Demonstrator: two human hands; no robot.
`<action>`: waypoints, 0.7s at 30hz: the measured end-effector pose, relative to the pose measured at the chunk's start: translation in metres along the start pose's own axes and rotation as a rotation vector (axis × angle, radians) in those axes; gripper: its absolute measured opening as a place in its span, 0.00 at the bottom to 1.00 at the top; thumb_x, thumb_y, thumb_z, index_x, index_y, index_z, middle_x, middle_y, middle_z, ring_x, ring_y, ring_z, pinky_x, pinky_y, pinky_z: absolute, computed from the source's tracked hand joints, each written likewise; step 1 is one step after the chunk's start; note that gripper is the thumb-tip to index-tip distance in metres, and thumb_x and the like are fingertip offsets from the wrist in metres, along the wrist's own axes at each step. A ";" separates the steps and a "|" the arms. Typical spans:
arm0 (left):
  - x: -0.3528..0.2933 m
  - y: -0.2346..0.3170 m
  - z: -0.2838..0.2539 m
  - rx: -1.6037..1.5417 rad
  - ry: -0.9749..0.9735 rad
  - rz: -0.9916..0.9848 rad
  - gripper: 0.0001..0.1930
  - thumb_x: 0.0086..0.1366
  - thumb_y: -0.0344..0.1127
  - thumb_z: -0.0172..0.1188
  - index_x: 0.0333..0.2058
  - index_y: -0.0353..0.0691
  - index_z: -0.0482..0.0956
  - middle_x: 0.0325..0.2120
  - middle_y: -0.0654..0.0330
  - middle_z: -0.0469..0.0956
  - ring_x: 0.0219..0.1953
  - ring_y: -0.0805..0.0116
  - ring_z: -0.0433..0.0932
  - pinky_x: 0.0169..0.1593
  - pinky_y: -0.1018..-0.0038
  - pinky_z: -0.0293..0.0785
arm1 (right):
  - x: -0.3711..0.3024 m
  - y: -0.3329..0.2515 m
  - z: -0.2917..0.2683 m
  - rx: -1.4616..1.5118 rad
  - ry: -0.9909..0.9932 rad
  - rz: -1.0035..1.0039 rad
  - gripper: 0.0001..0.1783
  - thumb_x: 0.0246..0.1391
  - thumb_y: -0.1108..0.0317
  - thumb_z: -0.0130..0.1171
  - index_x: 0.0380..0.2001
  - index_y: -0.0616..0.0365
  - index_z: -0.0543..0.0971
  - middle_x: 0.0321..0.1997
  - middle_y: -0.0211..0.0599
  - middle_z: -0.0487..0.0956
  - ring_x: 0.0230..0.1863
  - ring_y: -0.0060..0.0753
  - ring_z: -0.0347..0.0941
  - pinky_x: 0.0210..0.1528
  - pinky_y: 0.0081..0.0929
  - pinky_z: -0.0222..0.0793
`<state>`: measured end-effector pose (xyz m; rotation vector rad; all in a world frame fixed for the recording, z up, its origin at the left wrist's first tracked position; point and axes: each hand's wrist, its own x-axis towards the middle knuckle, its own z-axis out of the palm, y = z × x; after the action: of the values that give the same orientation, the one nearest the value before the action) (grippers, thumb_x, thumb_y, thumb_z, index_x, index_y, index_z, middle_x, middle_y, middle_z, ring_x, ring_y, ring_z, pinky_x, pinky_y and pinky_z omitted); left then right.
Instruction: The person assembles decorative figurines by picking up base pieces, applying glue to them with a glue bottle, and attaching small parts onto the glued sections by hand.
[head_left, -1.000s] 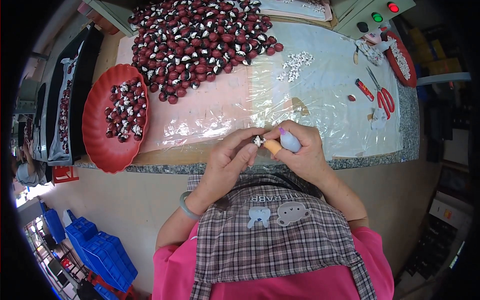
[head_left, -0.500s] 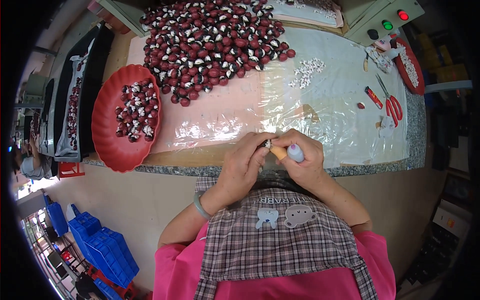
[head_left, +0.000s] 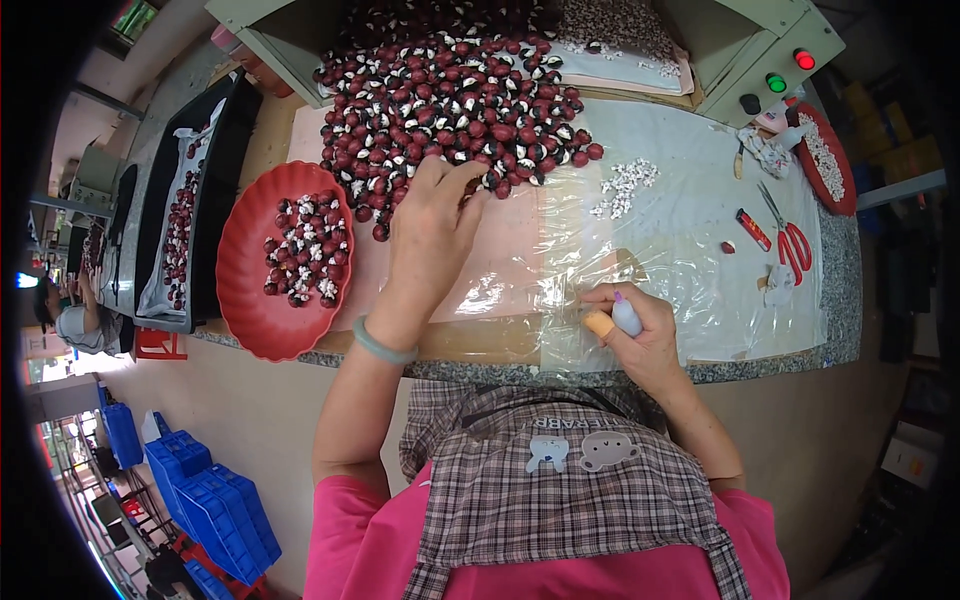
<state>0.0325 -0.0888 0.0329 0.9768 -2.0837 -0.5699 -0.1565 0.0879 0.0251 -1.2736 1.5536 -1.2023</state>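
My left hand (head_left: 432, 225) reaches over the table to the near edge of a pile of small dark-red, black and white balls (head_left: 420, 120). Thumb and forefinger close around one dark ball (head_left: 490, 181) there; the contact is partly hidden. My right hand (head_left: 648, 335) stays near the table's front edge, its fingers wrapped round a small pale squeeze bottle (head_left: 627, 317) with a purple tip. An orange finger cover (head_left: 600, 323) shows on its thumb. Small white bits (head_left: 627, 188) lie scattered to the right of the pile.
A red scalloped bowl (head_left: 238, 285) at the left holds balls topped with white bits, beside a black lined tray (head_left: 225, 130). Red-handled scissors (head_left: 795, 245), a red tube (head_left: 753, 230) and a red dish (head_left: 845, 195) are at the right. A metal cabinet (head_left: 715, 95) stands behind.
My left hand has left my right hand and moved forward to the pile. The right hand keeps the bottle near the front edge. The view has shifted slightly.
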 end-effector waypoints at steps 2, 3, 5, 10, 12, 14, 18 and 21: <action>0.011 0.001 0.006 0.304 -0.070 0.121 0.15 0.53 0.31 0.65 0.40 0.37 0.76 0.30 0.57 0.68 0.29 0.61 0.74 0.31 0.67 0.71 | 0.001 0.002 0.000 -0.094 -0.017 -0.064 0.12 0.49 0.71 0.64 0.38 0.60 0.79 0.32 0.38 0.82 0.33 0.29 0.79 0.35 0.23 0.73; 0.014 0.003 0.008 0.353 -0.111 0.111 0.15 0.51 0.33 0.66 0.37 0.37 0.75 0.31 0.56 0.68 0.34 0.57 0.75 0.33 0.63 0.73 | 0.002 0.002 0.001 -0.136 -0.001 -0.135 0.12 0.48 0.71 0.64 0.37 0.61 0.79 0.33 0.40 0.82 0.33 0.32 0.80 0.36 0.25 0.74; 0.018 -0.002 0.015 0.406 -0.117 0.124 0.14 0.51 0.34 0.66 0.37 0.38 0.75 0.31 0.57 0.69 0.33 0.57 0.75 0.32 0.64 0.73 | 0.001 0.001 -0.001 -0.177 -0.002 -0.175 0.11 0.48 0.72 0.64 0.37 0.61 0.79 0.34 0.40 0.82 0.34 0.33 0.80 0.36 0.25 0.74; 0.021 -0.005 0.015 0.468 -0.153 0.162 0.13 0.51 0.34 0.66 0.34 0.38 0.75 0.31 0.57 0.69 0.33 0.56 0.76 0.31 0.65 0.73 | -0.001 0.003 -0.004 -0.209 -0.007 -0.197 0.11 0.48 0.72 0.64 0.37 0.61 0.78 0.35 0.41 0.82 0.35 0.35 0.80 0.38 0.27 0.74; 0.022 -0.003 0.013 0.441 -0.107 0.186 0.12 0.53 0.31 0.65 0.35 0.37 0.74 0.28 0.59 0.69 0.31 0.64 0.75 0.29 0.70 0.72 | -0.001 0.004 -0.005 -0.200 -0.002 -0.181 0.11 0.49 0.72 0.64 0.37 0.61 0.78 0.36 0.41 0.82 0.36 0.35 0.80 0.39 0.27 0.74; 0.020 0.008 0.001 0.207 -0.139 0.046 0.12 0.54 0.31 0.65 0.35 0.36 0.74 0.26 0.61 0.68 0.28 0.68 0.73 0.28 0.73 0.70 | 0.000 0.004 -0.007 -0.181 -0.004 -0.172 0.11 0.49 0.72 0.64 0.37 0.61 0.78 0.35 0.39 0.82 0.35 0.33 0.80 0.38 0.26 0.74; -0.003 0.017 -0.008 -1.083 -0.275 -0.631 0.06 0.61 0.31 0.60 0.36 0.37 0.75 0.24 0.70 0.69 0.23 0.83 0.63 0.25 0.84 0.60 | 0.000 -0.002 -0.010 -0.014 0.006 0.051 0.14 0.49 0.72 0.63 0.41 0.60 0.77 0.31 0.34 0.80 0.35 0.26 0.77 0.37 0.23 0.72; -0.025 0.026 -0.002 -1.477 -0.299 -0.733 0.05 0.62 0.28 0.57 0.37 0.38 0.75 0.31 0.66 0.75 0.27 0.83 0.68 0.29 0.88 0.63 | 0.002 0.002 -0.011 0.387 -0.023 0.169 0.19 0.52 0.72 0.61 0.46 0.56 0.66 0.34 0.31 0.75 0.30 0.21 0.69 0.31 0.21 0.68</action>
<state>0.0331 -0.0531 0.0404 0.6422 -0.8525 -2.2472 -0.1673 0.0885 0.0258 -0.8837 1.3031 -1.2960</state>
